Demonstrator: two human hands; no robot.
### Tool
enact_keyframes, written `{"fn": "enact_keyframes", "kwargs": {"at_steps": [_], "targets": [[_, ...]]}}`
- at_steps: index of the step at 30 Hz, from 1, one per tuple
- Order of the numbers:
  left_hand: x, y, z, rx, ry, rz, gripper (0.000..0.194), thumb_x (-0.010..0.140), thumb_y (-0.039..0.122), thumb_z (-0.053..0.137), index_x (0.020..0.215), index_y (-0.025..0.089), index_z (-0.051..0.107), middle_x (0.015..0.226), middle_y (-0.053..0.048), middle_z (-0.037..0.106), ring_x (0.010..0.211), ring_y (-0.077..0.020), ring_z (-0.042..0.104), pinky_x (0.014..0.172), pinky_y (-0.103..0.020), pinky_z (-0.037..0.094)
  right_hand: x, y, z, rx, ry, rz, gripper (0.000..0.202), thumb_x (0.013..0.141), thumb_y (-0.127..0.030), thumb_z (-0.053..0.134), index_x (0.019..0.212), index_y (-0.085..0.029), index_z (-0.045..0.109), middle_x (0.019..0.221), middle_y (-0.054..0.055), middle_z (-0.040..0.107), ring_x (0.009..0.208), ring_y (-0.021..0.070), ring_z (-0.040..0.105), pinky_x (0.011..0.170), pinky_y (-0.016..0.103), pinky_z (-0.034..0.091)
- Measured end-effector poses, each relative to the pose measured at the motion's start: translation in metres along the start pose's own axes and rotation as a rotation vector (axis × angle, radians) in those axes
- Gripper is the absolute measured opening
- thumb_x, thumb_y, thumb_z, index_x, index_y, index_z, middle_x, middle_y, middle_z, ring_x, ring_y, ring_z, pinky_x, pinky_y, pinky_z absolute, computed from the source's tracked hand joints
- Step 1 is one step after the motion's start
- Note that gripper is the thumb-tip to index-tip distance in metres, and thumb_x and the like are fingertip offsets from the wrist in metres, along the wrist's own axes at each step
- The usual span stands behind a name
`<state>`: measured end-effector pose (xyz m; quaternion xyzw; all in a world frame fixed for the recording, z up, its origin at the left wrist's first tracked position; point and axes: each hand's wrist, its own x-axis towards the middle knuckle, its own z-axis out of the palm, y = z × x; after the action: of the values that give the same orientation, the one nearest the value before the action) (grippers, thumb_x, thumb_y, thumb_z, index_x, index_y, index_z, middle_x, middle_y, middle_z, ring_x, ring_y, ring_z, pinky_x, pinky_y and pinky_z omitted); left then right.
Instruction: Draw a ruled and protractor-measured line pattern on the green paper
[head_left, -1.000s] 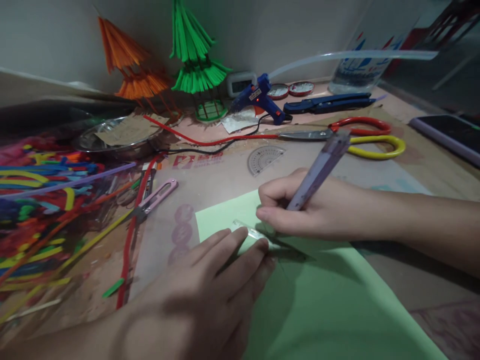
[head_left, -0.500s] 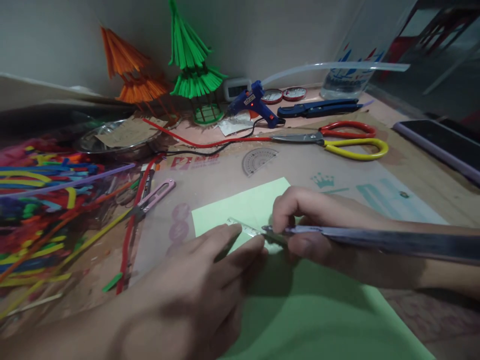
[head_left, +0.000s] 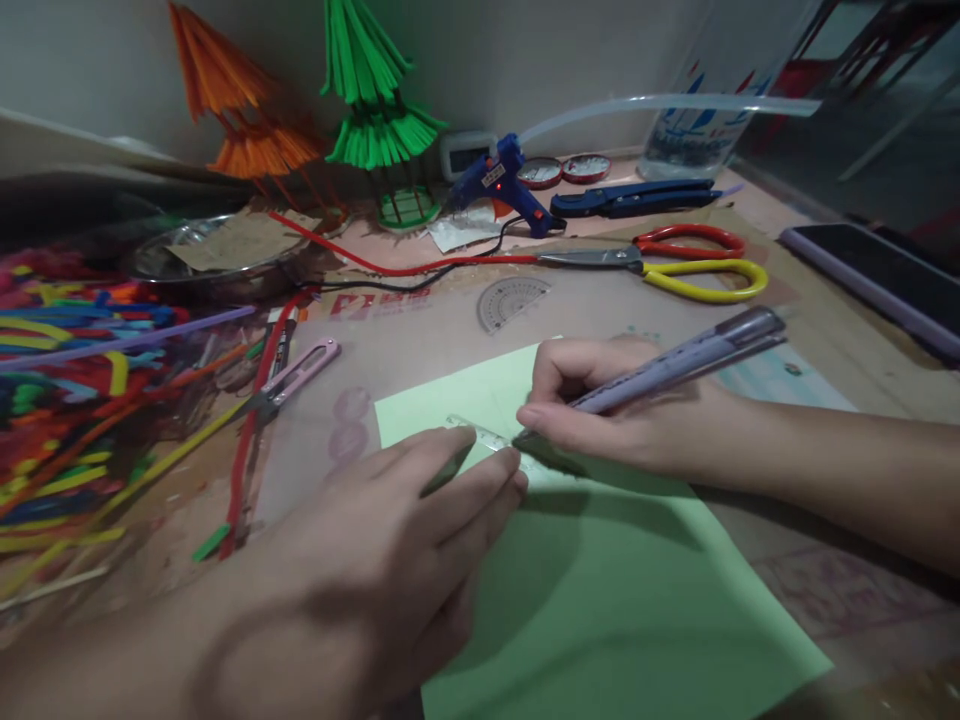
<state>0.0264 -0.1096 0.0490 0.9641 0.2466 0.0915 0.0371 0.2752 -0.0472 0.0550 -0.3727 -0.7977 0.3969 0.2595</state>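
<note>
Light green paper (head_left: 660, 610) lies on the table. Across its upper part is a clear ruler (head_left: 491, 437), mostly covered by my left hand (head_left: 412, 520). That hand's fingers are stretched out, with the fingertips pressing the ruler to the paper. A pen (head_left: 652, 365) with a greyish-purple barrel is gripped in my right hand (head_left: 600, 405). Its tip is down beside the ruler, near my left fingertips, and its cap end points up to the right. Shadow partly hides the tip.
Behind the paper lie a protractor (head_left: 514, 300), scissors (head_left: 600, 259) and a hot glue gun (head_left: 514, 190). A phone (head_left: 885, 280) is at right. Colourful pipe cleaners (head_left: 67, 400) and a pink cutter (head_left: 300, 372) are at left. Orange (head_left: 217, 70) and green (head_left: 367, 60) pipe-cleaner models stand behind.
The pen has swung from lying low and pointing right to a steeper tilt, still in my right hand. My left hand stays on the ruler. The view has shifted slightly.
</note>
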Motion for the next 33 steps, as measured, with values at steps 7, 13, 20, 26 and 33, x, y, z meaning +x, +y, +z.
{"fn": "enact_keyframes", "kwargs": {"at_steps": [7, 13, 20, 26, 33], "targets": [[0.001, 0.0, -0.001, 0.063, -0.004, 0.02, 0.037, 0.103, 0.019, 0.045, 0.136, 0.012, 0.061, 0.14, -0.004, 0.068, 0.119, -0.0292, 0.057, 0.095, -0.042, 0.052, 0.002, 0.001, 0.001, -0.022, -0.046, -0.011, 0.026, 0.093, -0.035, 0.067, 0.075, -0.02, 0.058, 0.064, -0.005, 0.057, 0.055, 0.0087, 0.046, 0.051, 0.024, 0.032], [0.001, 0.003, -0.001, 0.187, 0.049, 0.089, 0.031, 0.104, 0.021, 0.047, 0.122, 0.012, 0.071, 0.139, -0.009, 0.068, 0.136, -0.0286, 0.049, 0.124, -0.043, 0.031, 0.0, 0.002, -0.001, -0.057, -0.088, -0.02, 0.028, 0.096, -0.038, 0.068, 0.077, -0.019, 0.06, 0.064, -0.006, 0.059, 0.056, 0.0086, 0.049, 0.055, 0.023, 0.033], [0.005, 0.003, -0.002, 0.167, 0.01, 0.103, 0.035, 0.109, 0.024, 0.041, 0.129, 0.01, 0.066, 0.136, -0.01, 0.07, 0.126, -0.0279, 0.057, 0.116, -0.045, 0.037, -0.009, -0.004, -0.005, -0.211, -0.088, -0.048, 0.029, 0.097, -0.03, 0.058, 0.069, -0.021, 0.051, 0.055, -0.007, 0.05, 0.049, 0.0081, 0.042, 0.051, 0.024, 0.026], [0.005, 0.004, 0.004, 0.143, 0.037, 0.084, 0.038, 0.112, 0.02, 0.031, 0.115, 0.016, 0.069, 0.117, -0.003, 0.076, 0.124, -0.0217, 0.059, 0.124, -0.043, 0.024, -0.014, -0.003, -0.006, -0.298, -0.083, -0.102, 0.028, 0.095, -0.027, 0.057, 0.069, -0.021, 0.048, 0.052, -0.007, 0.047, 0.047, 0.008, 0.039, 0.05, 0.024, 0.023], [0.005, 0.003, 0.001, 0.067, 0.072, 0.014, 0.027, 0.107, 0.024, 0.046, 0.094, 0.023, 0.07, 0.13, -0.003, 0.07, 0.12, -0.0246, 0.06, 0.104, -0.04, 0.048, -0.023, -0.014, -0.009, -0.097, -0.001, -0.125, 0.028, 0.105, -0.032, 0.054, 0.079, -0.021, 0.053, 0.064, -0.006, 0.054, 0.055, 0.0083, 0.047, 0.053, 0.023, 0.032]]}}
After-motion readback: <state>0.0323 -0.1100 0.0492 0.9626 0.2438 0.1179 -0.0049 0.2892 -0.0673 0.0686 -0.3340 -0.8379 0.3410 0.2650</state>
